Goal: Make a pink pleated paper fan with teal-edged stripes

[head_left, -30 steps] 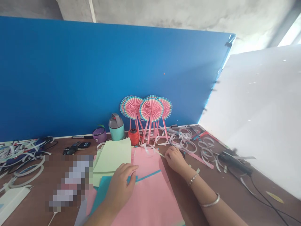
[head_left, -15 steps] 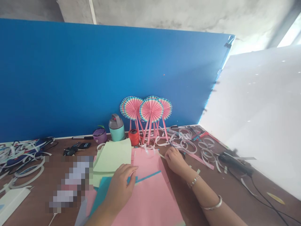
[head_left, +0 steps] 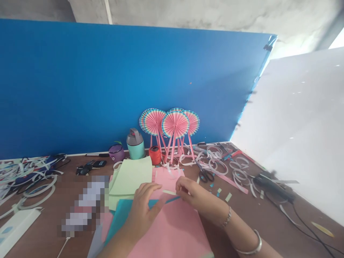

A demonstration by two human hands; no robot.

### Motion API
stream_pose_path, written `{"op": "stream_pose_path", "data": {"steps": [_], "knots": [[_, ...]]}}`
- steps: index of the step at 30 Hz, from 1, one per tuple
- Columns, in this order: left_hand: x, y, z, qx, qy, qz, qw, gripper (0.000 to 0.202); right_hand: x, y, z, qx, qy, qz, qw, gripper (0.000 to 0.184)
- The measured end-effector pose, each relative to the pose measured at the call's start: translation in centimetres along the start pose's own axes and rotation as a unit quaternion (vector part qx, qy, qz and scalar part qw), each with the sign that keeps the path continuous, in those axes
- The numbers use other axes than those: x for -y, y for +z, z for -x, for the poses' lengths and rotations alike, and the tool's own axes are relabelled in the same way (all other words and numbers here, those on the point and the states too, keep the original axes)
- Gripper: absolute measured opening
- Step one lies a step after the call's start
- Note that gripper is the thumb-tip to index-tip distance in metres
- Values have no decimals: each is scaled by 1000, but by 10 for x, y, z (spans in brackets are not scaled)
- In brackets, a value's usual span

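Note:
A large pink paper sheet (head_left: 177,229) lies before me, with a narrow blue paper strip (head_left: 172,199) crossing it. My right hand (head_left: 192,191) pinches one end of a short pale green paper strip (head_left: 169,192) just above the blue one. My left hand (head_left: 147,202) lies over the sheet's left part, thumb apart from the bent fingers, nothing visible in its grasp. It covers the left end of the blue strip. Teal paper (head_left: 118,216) shows from under my left wrist, and pale green sheets (head_left: 133,175) lie beyond it.
Pink pleated paper fans (head_left: 175,124) stand at the back by a red container (head_left: 155,155) and a teal bottle (head_left: 135,147). Black-handled scissors (head_left: 206,175), curled white strips (head_left: 218,166) and paper scraps (head_left: 228,197) lie to the right. At left is a white power strip (head_left: 20,229).
My right hand has moved left from the scissors onto the pink sheet, bringing the pale green strip with it. The scissors now show fully. My left hand has barely shifted.

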State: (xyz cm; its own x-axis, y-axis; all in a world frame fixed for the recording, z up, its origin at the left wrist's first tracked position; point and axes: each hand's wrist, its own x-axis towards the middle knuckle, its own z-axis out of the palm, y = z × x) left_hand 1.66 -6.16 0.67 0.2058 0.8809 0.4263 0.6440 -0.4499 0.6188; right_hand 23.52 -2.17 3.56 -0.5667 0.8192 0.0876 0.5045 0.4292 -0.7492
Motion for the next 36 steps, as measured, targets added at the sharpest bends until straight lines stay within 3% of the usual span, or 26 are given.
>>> {"op": "stream_pose_path", "data": {"steps": [5,10,15,22,28,32,34,36], "knots": [[-3,2,-2,-19,-13,21,1000,14,-1,7,0,-3,-20,11,1000,9],[-1,2,-2,-32,-22,25,999,15,0,11,-3,-3,51,-14,999,10],[1,4,-3,-45,-40,27,998,13,-9,18,-12,-20,83,-126,988,16],[-3,3,-2,-22,-48,12,999,12,-7,19,-14,-34,136,-176,974,23],[-5,3,-2,-17,-40,-13,999,13,-3,19,-14,-19,143,-195,970,22],[-6,-1,-2,-14,-37,-53,998,16,-1,21,-11,37,174,-254,951,24],[-10,-5,-1,11,-17,-80,997,19,-3,20,-10,68,173,-270,945,25],[-16,-7,2,87,35,-99,991,23,-7,16,-9,58,176,-220,958,22]]}}
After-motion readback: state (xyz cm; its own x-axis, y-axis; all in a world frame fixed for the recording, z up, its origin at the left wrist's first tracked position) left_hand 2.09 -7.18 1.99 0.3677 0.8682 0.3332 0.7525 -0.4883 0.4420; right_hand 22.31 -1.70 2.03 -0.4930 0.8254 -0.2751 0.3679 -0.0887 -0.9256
